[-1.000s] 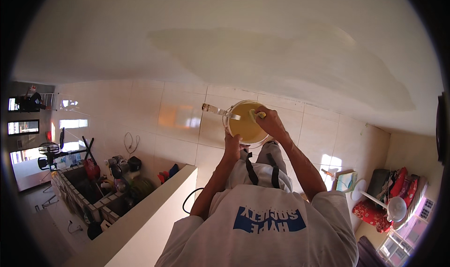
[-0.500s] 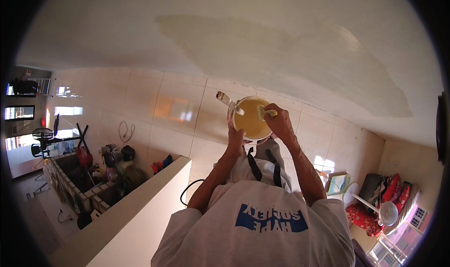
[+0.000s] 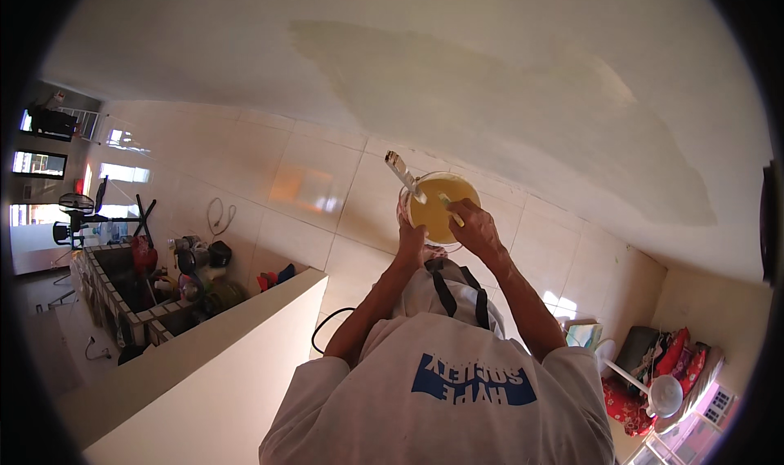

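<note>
My left hand is closed on the near left rim of a round, pale bucket. Cloudy yellowish liquid partly fills it. A flat, paint-spattered tool slants over the bucket's left rim, one end sticking out; its exact kind is unclear. My right hand grips a small yellow-handled brush over the liquid, and the fingers partly hide it. Whether its tip touches the liquid, I cannot tell. Beyond the bucket, the pale wall carries a large, darker, damp-looking patch.
A low cream partition wall rises at my left, with cluttered tiled counters behind it. A cable loop lies on the glossy tiled floor. At right stand a white fan and red patterned cloths.
My right hand has moved left and slightly down with the brush, nearer the bucket's middle. My left hand stays on the rim. The whole view has shifted a little.
</note>
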`<state>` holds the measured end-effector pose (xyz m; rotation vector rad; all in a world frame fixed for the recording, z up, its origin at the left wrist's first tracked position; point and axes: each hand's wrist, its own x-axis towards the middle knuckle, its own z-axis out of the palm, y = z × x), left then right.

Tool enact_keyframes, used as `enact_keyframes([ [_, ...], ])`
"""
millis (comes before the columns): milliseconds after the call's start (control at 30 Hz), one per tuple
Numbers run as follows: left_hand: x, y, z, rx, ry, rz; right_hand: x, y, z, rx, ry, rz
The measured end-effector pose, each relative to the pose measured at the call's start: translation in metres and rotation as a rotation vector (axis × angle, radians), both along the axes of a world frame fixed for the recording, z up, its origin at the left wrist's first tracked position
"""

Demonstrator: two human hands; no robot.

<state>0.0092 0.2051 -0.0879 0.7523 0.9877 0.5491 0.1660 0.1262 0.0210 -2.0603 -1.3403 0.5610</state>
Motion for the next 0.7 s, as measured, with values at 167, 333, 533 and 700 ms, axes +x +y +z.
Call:
enact_keyframes([
  [167,0.005,-0.005,0.002,0.039,0.035,-0.032,0.007,-0.006,-0.004,0.138,-0.108,0.032],
  [333,0.009,-0.020,0.026,-0.112,0.012,-0.063,0.023,-0.023,-0.014,0.074,-0.148,0.013],
  [533,0.002,-0.010,0.035,-0.172,-0.024,-0.078,0.031,-0.024,-0.004,0.111,-0.123,-0.032],
  [700,-0.010,0.017,0.037,-0.294,-0.074,-0.140,0.030,-0.028,0.008,0.105,0.147,-0.287],
])
